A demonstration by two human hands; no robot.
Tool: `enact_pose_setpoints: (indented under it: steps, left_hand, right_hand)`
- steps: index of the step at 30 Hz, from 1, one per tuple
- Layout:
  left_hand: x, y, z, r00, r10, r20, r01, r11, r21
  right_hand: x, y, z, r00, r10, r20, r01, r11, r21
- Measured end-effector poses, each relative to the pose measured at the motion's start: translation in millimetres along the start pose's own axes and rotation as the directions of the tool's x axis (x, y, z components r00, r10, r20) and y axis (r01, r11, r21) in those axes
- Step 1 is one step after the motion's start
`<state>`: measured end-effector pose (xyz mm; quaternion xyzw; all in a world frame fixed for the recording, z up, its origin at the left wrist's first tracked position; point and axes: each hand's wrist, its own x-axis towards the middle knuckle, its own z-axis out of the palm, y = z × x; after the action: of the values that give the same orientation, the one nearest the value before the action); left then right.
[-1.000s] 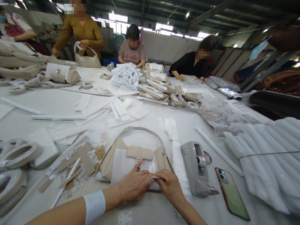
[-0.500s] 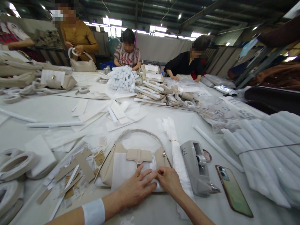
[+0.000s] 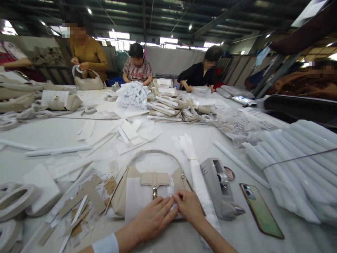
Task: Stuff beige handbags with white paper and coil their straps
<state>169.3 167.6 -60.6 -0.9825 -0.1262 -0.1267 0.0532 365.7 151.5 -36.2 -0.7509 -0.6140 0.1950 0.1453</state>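
Observation:
A beige handbag (image 3: 119,198) lies in front of me, its curved handle pointing away. A thin white sheet (image 3: 133,196) is wrapped around its front, under the flap (image 3: 154,178) with a metal clasp (image 3: 154,193). My left hand (image 3: 156,216) lies flat over the lower front of the bag, fingers stretched out and pressing on the sheet. Beside its fingertips, my right hand (image 3: 188,207) has thumb and forefinger pinched together at the sheet's right part. Whatever is between those fingers is too small to make out.
Right of the bag are a bundled white cloth (image 3: 196,172), a grey tape dispenser (image 3: 218,189), a phone (image 3: 262,211) and tied white foam rolls (image 3: 292,172). Tags and card strips (image 3: 89,195) lie left, near beige strap rolls (image 3: 18,200). Several people work across the table.
My left hand has slid slightly down, showing more of the clasp. My right hand stays pinched at the sheet's right part. The view has tilted and shifted a little.

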Motion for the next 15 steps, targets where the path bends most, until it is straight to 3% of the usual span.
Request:
enact_pose_setpoints:
  steps: [6,9,12,15]
  left_hand:
    - [1,3,1.7,1.0,-0.026,0.013,0.026,0.999,0.029]
    - [2,3,0.5,0.999,-0.043,0.013,0.043,0.999,-0.004]
    - [2,3,-1.7,0.998,-0.054,0.023,0.054,0.998,-0.038]
    - [2,3,-2.8,0.998,-0.043,0.042,0.046,0.997,-0.07]
  right_hand:
    - [2,5,10,0.997,0.001,-0.082,0.005,0.997,0.078]
    - [-1,13,9,0.978,-0.057,-0.203,0.097,0.976,0.193]
    - [-10,25,2,0.929,-0.197,-0.314,0.282,0.926,0.251]
    - [-23,31,-2,0.869,-0.431,-0.244,0.47,0.873,0.132]
